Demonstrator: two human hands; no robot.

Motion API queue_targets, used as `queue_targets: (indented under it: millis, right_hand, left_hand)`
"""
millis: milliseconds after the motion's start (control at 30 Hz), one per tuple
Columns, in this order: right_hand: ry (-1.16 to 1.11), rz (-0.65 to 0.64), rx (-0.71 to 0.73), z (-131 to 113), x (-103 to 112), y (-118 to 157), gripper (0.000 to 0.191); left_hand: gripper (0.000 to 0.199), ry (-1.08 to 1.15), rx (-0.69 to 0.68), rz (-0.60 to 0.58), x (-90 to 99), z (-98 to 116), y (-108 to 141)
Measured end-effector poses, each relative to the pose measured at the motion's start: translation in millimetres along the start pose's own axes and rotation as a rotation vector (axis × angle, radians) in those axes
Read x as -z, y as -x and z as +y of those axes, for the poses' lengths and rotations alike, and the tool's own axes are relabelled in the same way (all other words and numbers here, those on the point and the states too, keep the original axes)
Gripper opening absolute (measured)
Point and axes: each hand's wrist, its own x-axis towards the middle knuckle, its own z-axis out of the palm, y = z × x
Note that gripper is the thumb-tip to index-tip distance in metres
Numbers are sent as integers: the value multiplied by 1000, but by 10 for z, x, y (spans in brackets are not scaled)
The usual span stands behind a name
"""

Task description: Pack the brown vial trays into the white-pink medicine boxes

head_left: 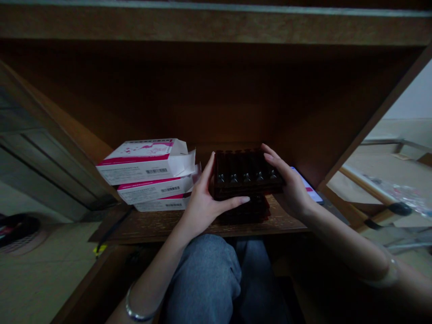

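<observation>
Overall, a wooden shelf unit (216, 27) encloses the work area, and its lower shelf board (290, 222) carries every item. Three white-and-magenta cartons (146, 173) stack toward the board's left end. Two dark trays occupy the centre: the upper tray (248, 173), long axis running left to right, sits directly above the lower tray (245, 211). The left hand (205, 207), nearer the cartons, holds the upper tray's left end with fingers spread wide; the right hand (290, 189) holds its right end. Five capped ampoule tops (246, 177) show along the upper tray's front. One flat blue-edged item (307, 184) lies just beyond the right hand.
</observation>
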Motion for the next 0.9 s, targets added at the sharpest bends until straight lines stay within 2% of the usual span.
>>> queue_targets:
  millis: [133,233,333,433,567,733,900]
  right_hand:
    - [65,-26,-24,130,-1,12,71]
    - [97,-32,-57,223,-4,34,73]
    - [97,-53,-69,249,0,54,73]
    - [73,-76,-72,240,2,62,73]
    - [19,-94,-51,300,0,58,75]
    - [-64,-25,33,495,36,94,72]
    - [-131,32,-37,624,110,182,65]
  left_hand:
    - [116,-54,42,-24,85,-85,46]
    - [109,-64,89,-78,96,-156,108]
    - [107,-28,89,-121,65,-165,151]
    - [117,-20,62,-138,14,-146,160]
    - [121,-32,32,-106,-53,-153,149]
    - [125,-54,-18,-78,-85,-219,204]
    - [116,49,124,-139,-30,-292,344]
